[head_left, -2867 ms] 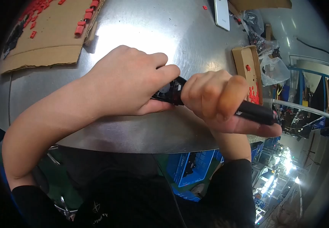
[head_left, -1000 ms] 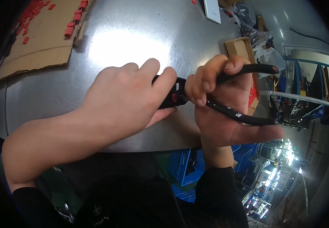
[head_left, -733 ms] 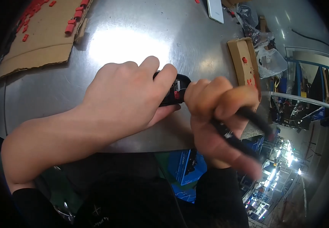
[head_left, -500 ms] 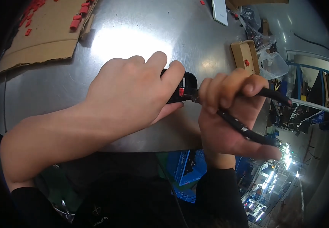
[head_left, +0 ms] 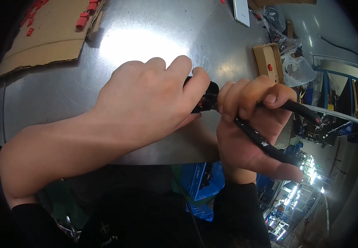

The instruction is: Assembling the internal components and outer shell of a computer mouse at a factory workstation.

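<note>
Over the metal table, my left hand (head_left: 154, 89) is closed on a black plastic part (head_left: 213, 87), most of which its fingers cover. My right hand (head_left: 253, 111) is wrapped round a pair of pliers (head_left: 253, 134) with black handles. The two handles stand apart, one under the curled fingers and the other along the palm by the thumb. The pliers' jaws reach the black part right beside my left fingertips. Something small and red shows dimly at the jaws; its shape is hard to make out.
Flattened cardboard (head_left: 42, 45) with several red plastic pieces (head_left: 82, 20) lies at the far left. At the right stand a small cardboard box (head_left: 266, 62) holding a red piece and clear plastic bags (head_left: 297, 70). A white flat device (head_left: 241, 13) lies far back. Below the table edge sits a blue crate (head_left: 199, 182).
My left hand and the black part have shifted slightly right, closer to my right hand. The red bit at the jaws is now less visible. The pliers' handles remain apart.
</note>
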Motion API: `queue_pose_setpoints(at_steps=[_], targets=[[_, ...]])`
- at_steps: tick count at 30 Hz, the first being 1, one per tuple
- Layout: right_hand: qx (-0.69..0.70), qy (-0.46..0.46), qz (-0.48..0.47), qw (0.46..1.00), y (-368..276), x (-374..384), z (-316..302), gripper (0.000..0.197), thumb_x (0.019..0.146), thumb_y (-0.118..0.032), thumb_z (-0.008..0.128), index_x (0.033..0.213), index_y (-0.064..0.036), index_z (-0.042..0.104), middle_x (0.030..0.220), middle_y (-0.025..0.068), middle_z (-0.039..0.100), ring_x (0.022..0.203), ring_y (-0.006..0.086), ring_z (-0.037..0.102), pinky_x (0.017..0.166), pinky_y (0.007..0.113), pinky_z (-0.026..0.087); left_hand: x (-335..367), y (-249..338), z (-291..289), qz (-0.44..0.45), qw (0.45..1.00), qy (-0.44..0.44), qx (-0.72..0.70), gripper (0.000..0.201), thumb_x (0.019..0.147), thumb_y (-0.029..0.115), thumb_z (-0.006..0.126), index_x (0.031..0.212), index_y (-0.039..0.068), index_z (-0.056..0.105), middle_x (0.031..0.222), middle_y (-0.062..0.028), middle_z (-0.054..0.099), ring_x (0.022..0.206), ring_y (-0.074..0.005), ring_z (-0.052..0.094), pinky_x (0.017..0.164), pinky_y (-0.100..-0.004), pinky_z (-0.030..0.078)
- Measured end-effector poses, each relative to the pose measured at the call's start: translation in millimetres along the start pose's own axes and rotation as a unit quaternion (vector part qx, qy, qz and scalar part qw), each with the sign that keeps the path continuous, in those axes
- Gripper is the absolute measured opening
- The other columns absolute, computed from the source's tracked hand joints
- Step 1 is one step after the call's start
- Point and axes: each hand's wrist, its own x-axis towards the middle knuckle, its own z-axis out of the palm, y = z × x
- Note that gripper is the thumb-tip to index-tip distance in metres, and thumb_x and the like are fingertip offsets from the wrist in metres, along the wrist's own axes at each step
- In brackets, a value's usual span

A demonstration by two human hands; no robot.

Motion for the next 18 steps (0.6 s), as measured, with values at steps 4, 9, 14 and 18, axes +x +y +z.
queue_pose_setpoints(at_steps=[4, 9, 14, 18], targets=[[-0.008, 0.0, -0.012, 1.0, 0, -1, 2, 0.102, 0.067, -0.102, 0.052, 0.112, -0.0106, 0.043, 0.083, 0.0053, 0.045, 0.062, 0.0175, 0.045, 0.064, 0.035, 0.039, 1, 2, -3, 0.006, 1.0, -0.001, -0.005, 0.064, 0.076, 0.036, 0.084, 0.127, 0.008, 0.058, 0.097, -0.008, 0.057, 0.078, -0.0241, 0.065, 0.061, -0.0383, 0.052], [-0.021, 0.027, -0.023, 0.999, 4, -6, 7, 0.1, 0.069, -0.101, 0.05, 0.111, -0.0102, 0.043, 0.081, 0.0055, 0.044, 0.062, 0.0185, 0.045, 0.064, 0.036, 0.039, 2, 1, -4, -0.026, 0.999, -0.04, -0.004, 0.06, 0.08, 0.039, 0.083, 0.124, 0.007, 0.058, 0.096, -0.0095, 0.058, 0.078, -0.0269, 0.068, 0.063, -0.0398, 0.053], [-0.038, 0.005, -0.052, 0.998, 10, -7, 6, 0.1, 0.07, -0.101, 0.048, 0.112, -0.0099, 0.041, 0.082, 0.0064, 0.044, 0.063, 0.0199, 0.046, 0.064, 0.038, 0.039, 6, 1, -8, -0.072, 0.994, -0.063, -0.047, 0.055, 0.084, 0.039, 0.08, 0.122, 0.006, 0.059, 0.093, -0.0116, 0.062, 0.078, -0.0304, 0.069, 0.064, -0.0423, 0.053], [-0.049, -0.006, -0.051, 0.998, 8, -8, 6, 0.101, 0.07, -0.101, 0.047, 0.111, -0.0095, 0.039, 0.082, 0.0072, 0.044, 0.064, 0.0207, 0.045, 0.065, 0.039, 0.039, 5, -1, -8, -0.085, 0.991, -0.072, -0.068, 0.052, 0.085, 0.038, 0.079, 0.121, 0.006, 0.06, 0.091, -0.0125, 0.064, 0.076, -0.0322, 0.069, 0.065, -0.0434, 0.053]])
